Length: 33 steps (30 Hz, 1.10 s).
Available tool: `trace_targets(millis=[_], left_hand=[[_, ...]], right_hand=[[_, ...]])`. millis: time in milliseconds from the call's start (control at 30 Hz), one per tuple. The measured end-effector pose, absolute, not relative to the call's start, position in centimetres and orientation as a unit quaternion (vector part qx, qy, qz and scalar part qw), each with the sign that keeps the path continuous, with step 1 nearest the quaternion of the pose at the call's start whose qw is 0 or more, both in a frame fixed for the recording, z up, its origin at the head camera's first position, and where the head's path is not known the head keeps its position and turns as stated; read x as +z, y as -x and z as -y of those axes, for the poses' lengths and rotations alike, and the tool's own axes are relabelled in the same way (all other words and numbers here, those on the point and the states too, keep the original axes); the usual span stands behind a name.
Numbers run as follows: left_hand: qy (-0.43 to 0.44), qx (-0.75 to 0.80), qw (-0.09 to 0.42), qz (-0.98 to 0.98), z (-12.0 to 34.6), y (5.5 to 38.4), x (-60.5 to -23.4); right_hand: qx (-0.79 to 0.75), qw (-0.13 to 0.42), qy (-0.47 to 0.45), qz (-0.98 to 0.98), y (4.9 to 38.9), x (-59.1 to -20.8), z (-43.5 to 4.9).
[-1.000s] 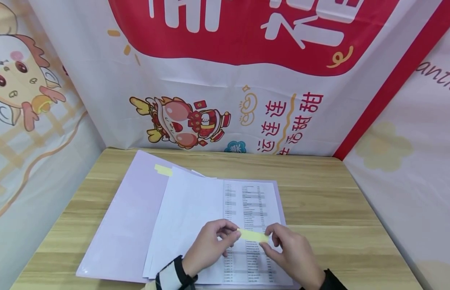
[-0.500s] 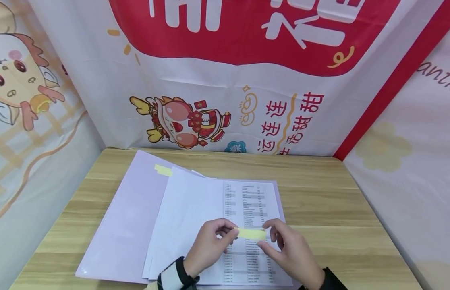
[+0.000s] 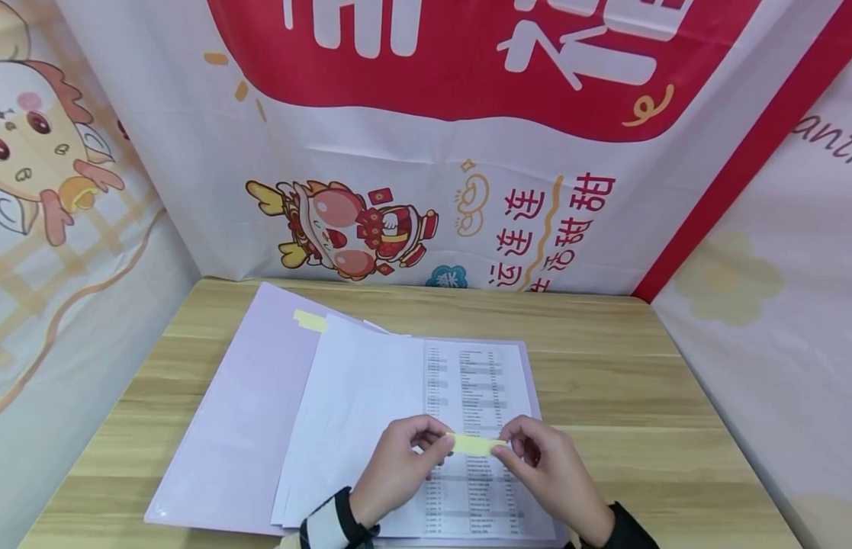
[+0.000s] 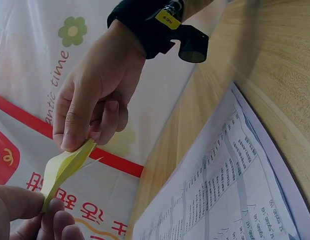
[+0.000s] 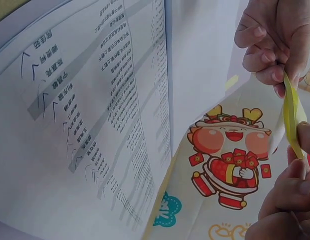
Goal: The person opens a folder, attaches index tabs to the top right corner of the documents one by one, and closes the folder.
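Observation:
A small pad of yellow sticky notes (image 3: 475,444) is held level above the open folder, one end in each hand. My left hand (image 3: 405,463) pinches its left end between thumb and fingers. At the other end, my right hand (image 3: 553,471) pinches it the same way. In the left wrist view the sticky notes (image 4: 64,167) bow, and their layers part slightly between the two hands. Beneath them lies a printed list page (image 3: 474,381) with grey-banded rows; pen ticks show beside some rows in the right wrist view.
The lilac folder (image 3: 213,427) lies open on the wooden table (image 3: 618,381), a blank white sheet (image 3: 364,389) turned to its left side. A yellow sticky tab (image 3: 310,321) protrudes from that sheet's upper edge. Printed cloth banners (image 3: 371,137) hang behind and at both sides.
Half a second ago my right thumb and forefinger were spread apart at the pad's right end; now they pinch it. My left hand has kept its hold nearly still.

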<state>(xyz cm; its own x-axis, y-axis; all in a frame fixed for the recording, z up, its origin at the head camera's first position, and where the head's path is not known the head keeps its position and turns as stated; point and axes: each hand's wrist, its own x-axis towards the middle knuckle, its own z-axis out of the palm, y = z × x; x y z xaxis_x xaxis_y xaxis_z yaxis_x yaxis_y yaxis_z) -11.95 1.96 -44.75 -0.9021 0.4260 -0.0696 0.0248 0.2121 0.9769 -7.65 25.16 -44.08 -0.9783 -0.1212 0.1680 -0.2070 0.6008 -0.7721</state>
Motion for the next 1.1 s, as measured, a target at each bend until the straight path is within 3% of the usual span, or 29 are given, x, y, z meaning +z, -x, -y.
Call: trace_targets(millis=[333,867,1100], left_hand=[[-0.151,0.605,0.163,-0.764,-2.00,11.91,-44.90],[-0.174,0.609,0.169,-0.755,-1.80,12.04,-45.17],[-0.180,0.606,0.165,-0.757,-1.71,12.10,-45.14]], right_hand=[[0.408,0.056,-0.074,0.908,7.66,-43.93,-24.89],[0.324,0.196,-0.158,0.912,7.65,-44.22,-25.08],[0.304,0.209,-0.170,0.914,7.66,-44.09,-25.01]])
